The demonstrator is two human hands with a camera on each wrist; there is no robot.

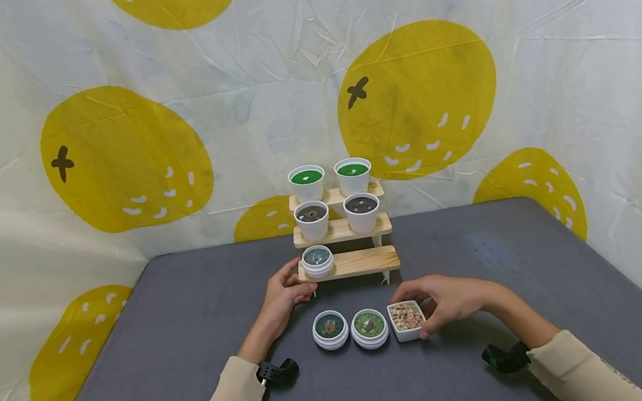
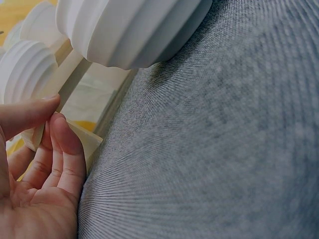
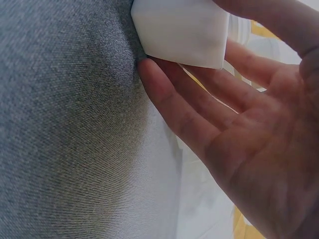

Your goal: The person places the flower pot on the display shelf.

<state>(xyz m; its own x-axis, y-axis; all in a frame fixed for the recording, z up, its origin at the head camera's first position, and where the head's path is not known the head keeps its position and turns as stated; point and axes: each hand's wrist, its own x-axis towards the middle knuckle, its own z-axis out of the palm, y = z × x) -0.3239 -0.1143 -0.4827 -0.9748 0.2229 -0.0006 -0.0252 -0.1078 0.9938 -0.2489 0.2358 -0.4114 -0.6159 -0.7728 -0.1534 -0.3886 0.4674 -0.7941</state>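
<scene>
A three-tier wooden stand (image 1: 366,261) rises near the back of the table, its lowest board bearing a round white pot (image 1: 317,261) with a grey-blue top. My left hand (image 1: 282,298) pinches the left end of that lowest board; thumb and fingertips meet at its edge in the left wrist view. In front of the stand, my right hand (image 1: 450,297) holds a square white dish (image 1: 406,320) of pinkish chips, thumb on its near side and fingers behind. The right wrist view shows fingertips (image 3: 158,82) low beside the dish, close to the cloth.
Two round white pots, one dark green (image 1: 330,330) and one lighter green (image 1: 370,329), stand left of the dish. White cups with dark tops (image 1: 313,221) fill the middle tier, and cups with green tops (image 1: 308,183) the top one. A fruit-patterned curtain (image 1: 280,114) hangs behind the grey table (image 1: 207,285).
</scene>
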